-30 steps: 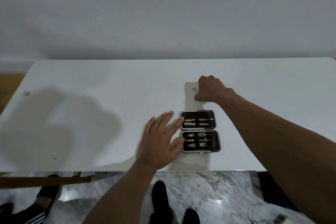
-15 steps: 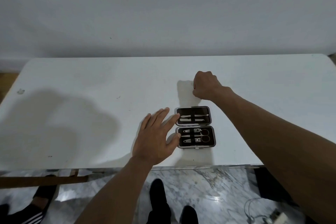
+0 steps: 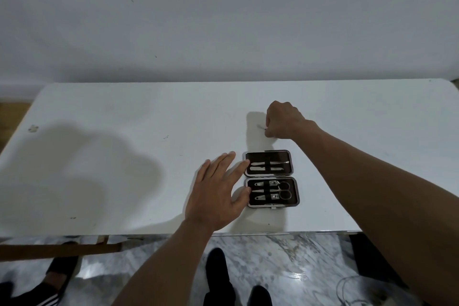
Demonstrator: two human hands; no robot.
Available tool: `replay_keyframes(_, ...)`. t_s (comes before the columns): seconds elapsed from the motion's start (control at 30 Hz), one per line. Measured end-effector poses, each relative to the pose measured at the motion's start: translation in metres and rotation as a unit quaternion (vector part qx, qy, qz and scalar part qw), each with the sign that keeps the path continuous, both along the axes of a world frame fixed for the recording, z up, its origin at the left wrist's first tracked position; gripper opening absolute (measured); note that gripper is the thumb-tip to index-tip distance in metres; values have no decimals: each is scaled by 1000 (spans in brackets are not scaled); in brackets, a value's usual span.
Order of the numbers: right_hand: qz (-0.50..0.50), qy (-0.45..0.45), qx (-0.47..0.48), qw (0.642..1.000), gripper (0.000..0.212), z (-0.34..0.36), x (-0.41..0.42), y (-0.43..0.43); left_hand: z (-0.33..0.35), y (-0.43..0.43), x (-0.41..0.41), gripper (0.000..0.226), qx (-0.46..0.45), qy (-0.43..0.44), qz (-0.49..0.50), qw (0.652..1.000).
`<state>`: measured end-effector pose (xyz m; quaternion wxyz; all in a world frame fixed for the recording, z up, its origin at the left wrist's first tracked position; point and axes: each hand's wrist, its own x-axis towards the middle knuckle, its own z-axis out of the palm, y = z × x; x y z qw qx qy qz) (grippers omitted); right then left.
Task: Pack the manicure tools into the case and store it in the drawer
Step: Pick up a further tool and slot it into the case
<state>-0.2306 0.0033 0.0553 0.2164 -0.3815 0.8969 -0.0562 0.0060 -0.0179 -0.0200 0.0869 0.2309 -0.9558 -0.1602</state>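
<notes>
The manicure case (image 3: 271,177) lies open on the white table (image 3: 124,156), dark inside with a silver rim. Its far half holds slim tools under a strap; its near half holds clippers and scissors (image 3: 283,190). My left hand (image 3: 218,194) rests flat, fingers spread, against the case's left edge. My right hand (image 3: 283,119) sits fisted on the table just beyond the case, closed on a thin metal tool (image 3: 261,126) whose tip pokes out to the left. No drawer is in view.
A plain wall stands behind the table. The table's front edge runs just below the case. On the marble floor are my dark shoes (image 3: 231,281), another person's foot (image 3: 59,273) at the lower left, and a cable (image 3: 352,290) at the lower right.
My right hand has stayed fisted over the thin tool, whose tip shows again at its left. The left hand has kept its place at the case. Only the camera shifted slightly.
</notes>
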Motion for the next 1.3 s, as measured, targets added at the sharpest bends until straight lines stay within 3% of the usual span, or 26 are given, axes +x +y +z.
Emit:
replay_keyframes(0.27,-23,-8,2,1000,26,-2,3,2,0,-1,1,57,-2,-1,1,1000)
replay_keyframes(0.73,-88,-185,-89,975,27,2,-2,50,-2,1,1,57,-14,-7,4,1000)
replay_keyframes(0.9,5,-32,-141,989,18,9,4,85,-6,0,0,57,-13,-2,7,1000)
replay_keyframes(1.07,35,-8,-185,982,17,3,23,109,-6,1,1,57,-12,2,7,1000)
replay_keyframes(1.3,123,42,-144,981,29,-20,23,123,-8,1,0,56,-13,11,10,1000)
